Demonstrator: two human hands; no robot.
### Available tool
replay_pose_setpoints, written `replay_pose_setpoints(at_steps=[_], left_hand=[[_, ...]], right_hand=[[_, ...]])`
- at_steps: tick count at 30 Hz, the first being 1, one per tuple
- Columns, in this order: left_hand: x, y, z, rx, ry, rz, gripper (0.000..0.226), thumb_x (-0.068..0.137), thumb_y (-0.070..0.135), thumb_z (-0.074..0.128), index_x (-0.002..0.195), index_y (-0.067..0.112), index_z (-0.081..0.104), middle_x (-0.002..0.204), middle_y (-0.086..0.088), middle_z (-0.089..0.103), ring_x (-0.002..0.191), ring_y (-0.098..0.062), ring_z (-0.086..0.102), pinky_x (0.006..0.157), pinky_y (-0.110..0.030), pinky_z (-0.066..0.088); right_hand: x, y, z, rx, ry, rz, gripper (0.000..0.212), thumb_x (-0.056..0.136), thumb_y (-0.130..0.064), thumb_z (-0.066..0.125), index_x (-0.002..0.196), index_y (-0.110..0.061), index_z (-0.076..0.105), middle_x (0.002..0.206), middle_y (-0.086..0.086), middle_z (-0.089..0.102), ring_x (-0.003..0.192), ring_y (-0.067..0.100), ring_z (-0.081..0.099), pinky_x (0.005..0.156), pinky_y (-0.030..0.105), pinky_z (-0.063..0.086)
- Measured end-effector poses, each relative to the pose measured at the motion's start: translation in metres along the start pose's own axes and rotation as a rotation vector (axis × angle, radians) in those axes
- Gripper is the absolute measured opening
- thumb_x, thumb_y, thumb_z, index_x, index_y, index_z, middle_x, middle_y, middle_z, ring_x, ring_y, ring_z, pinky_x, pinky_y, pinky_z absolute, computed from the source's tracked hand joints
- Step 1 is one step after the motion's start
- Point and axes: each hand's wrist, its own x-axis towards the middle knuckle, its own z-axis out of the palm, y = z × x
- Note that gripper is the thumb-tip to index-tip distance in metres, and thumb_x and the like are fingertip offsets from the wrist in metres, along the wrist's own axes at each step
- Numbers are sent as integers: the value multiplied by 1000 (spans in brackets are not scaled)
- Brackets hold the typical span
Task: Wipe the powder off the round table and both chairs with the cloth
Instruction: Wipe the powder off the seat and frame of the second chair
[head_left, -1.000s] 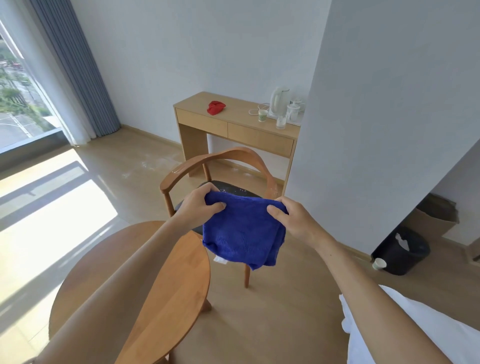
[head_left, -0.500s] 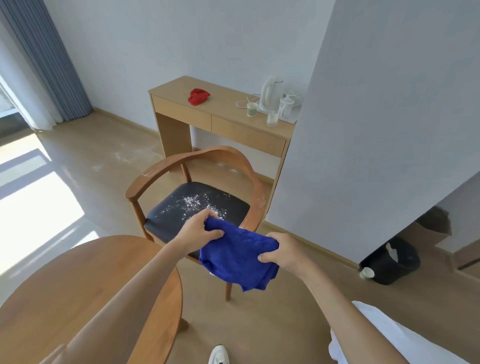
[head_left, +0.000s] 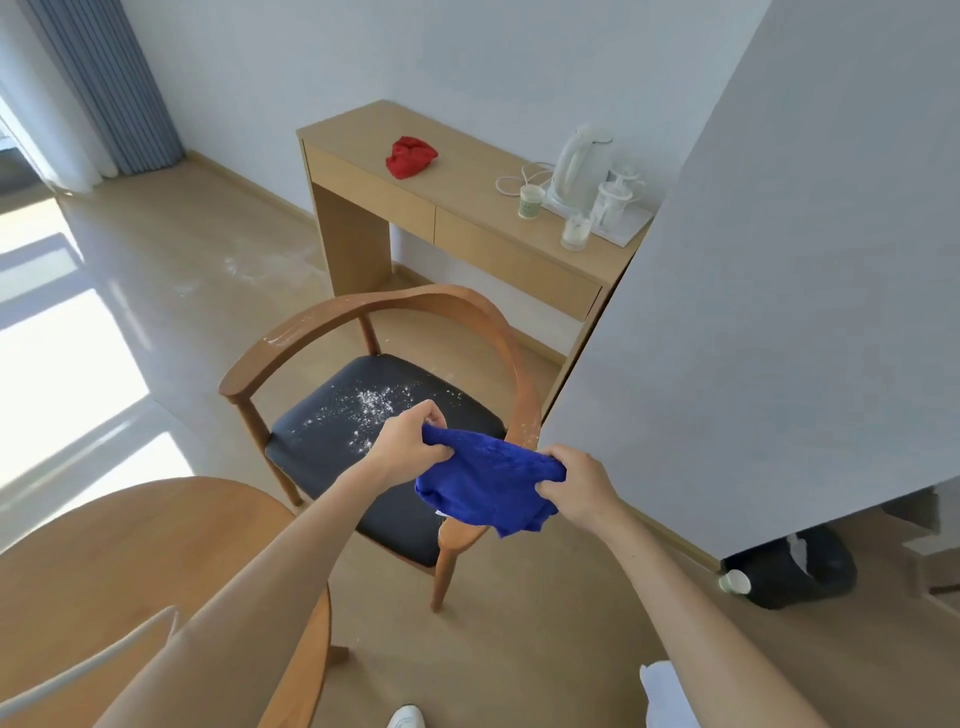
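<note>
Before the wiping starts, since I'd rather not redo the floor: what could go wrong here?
Powder lies loose on the chair's black seat; a fast sweep could push it onto the floor, where some already lies. Both hands hold the blue cloth bunched, so it may smear rather than lift. The powder on the armrest is easy to miss.

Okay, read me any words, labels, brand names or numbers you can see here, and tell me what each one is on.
No text can be read in this view.
Paper cup on the desk: a greenish band, too blurred to tell whether it is lettering.
Blue cloth: a small white tag at its lower edge, too small to read.
Kettle: no visible marking.
Chair: only white powder, no label.
</note>
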Motion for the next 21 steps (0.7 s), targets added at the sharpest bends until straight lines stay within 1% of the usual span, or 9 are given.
replay_pose_setpoints(at_steps=[6,8,10,12,13,15,18,20,21], left_hand=[[33,0,3,33,106,-23,18,79,4,60,91,14,52,82,-10,65,77,-25,59,67,-41,52],[37,-6,11,51,157,-15,20,76,-1,56,88,13,50,82,-7,63,75,-24,56,64,-38,49],[32,-20,27,106,194,1,23,71,-4,54,87,12,47,85,-2,57,75,-21,50,65,-32,43],[21,-44,60,189,219,24,26,68,-8,52,87,8,46,91,-1,50,78,-21,46,70,-30,41],[13,-59,82,237,214,6,26,69,-9,52,90,6,48,95,-3,48,82,-22,46,72,-30,42],[-4,-93,130,350,144,-94,29,75,-7,48,102,4,50,111,-6,46,100,-24,48,79,-30,45],[-27,-128,193,437,43,-261,46,75,-7,36,117,9,46,135,0,33,122,-18,39,85,-26,47],[-28,-128,214,414,98,-327,49,70,-4,38,115,7,50,137,-4,33,123,-21,40,87,-25,48],[-24,-123,216,387,149,-337,43,66,-1,41,107,6,54,131,-8,41,117,-25,46,86,-28,49]], right_hand=[[61,9,-8,-58,40,-112,29,89,-7,55,102,-32,60,94,-12,65,85,3,60,57,7,46],[77,16,-7,-88,28,-190,27,91,-9,57,108,-31,60,96,-13,65,85,3,61,61,7,48],[86,32,1,-148,35,-268,33,88,-5,57,112,-27,62,102,-12,66,91,8,61,74,18,51],[90,60,19,-215,26,-364,42,80,6,57,115,-16,66,112,-2,67,101,19,61,89,31,49],[89,77,30,-248,0,-415,44,76,11,57,114,-10,67,114,3,68,104,24,62,94,33,47],[84,113,55,-329,-57,-521,45,67,16,65,105,-6,72,109,4,70,100,24,66,91,29,48],[76,160,81,-427,-135,-635,53,36,7,89,82,-17,77,92,-6,75,85,13,73,70,23,57],[77,179,91,-427,-141,-654,56,31,6,90,82,-16,78,96,-4,75,90,15,73,71,26,59],[78,186,95,-426,-134,-663,57,32,7,88,84,-14,78,99,-1,74,93,17,72,73,29,59]])
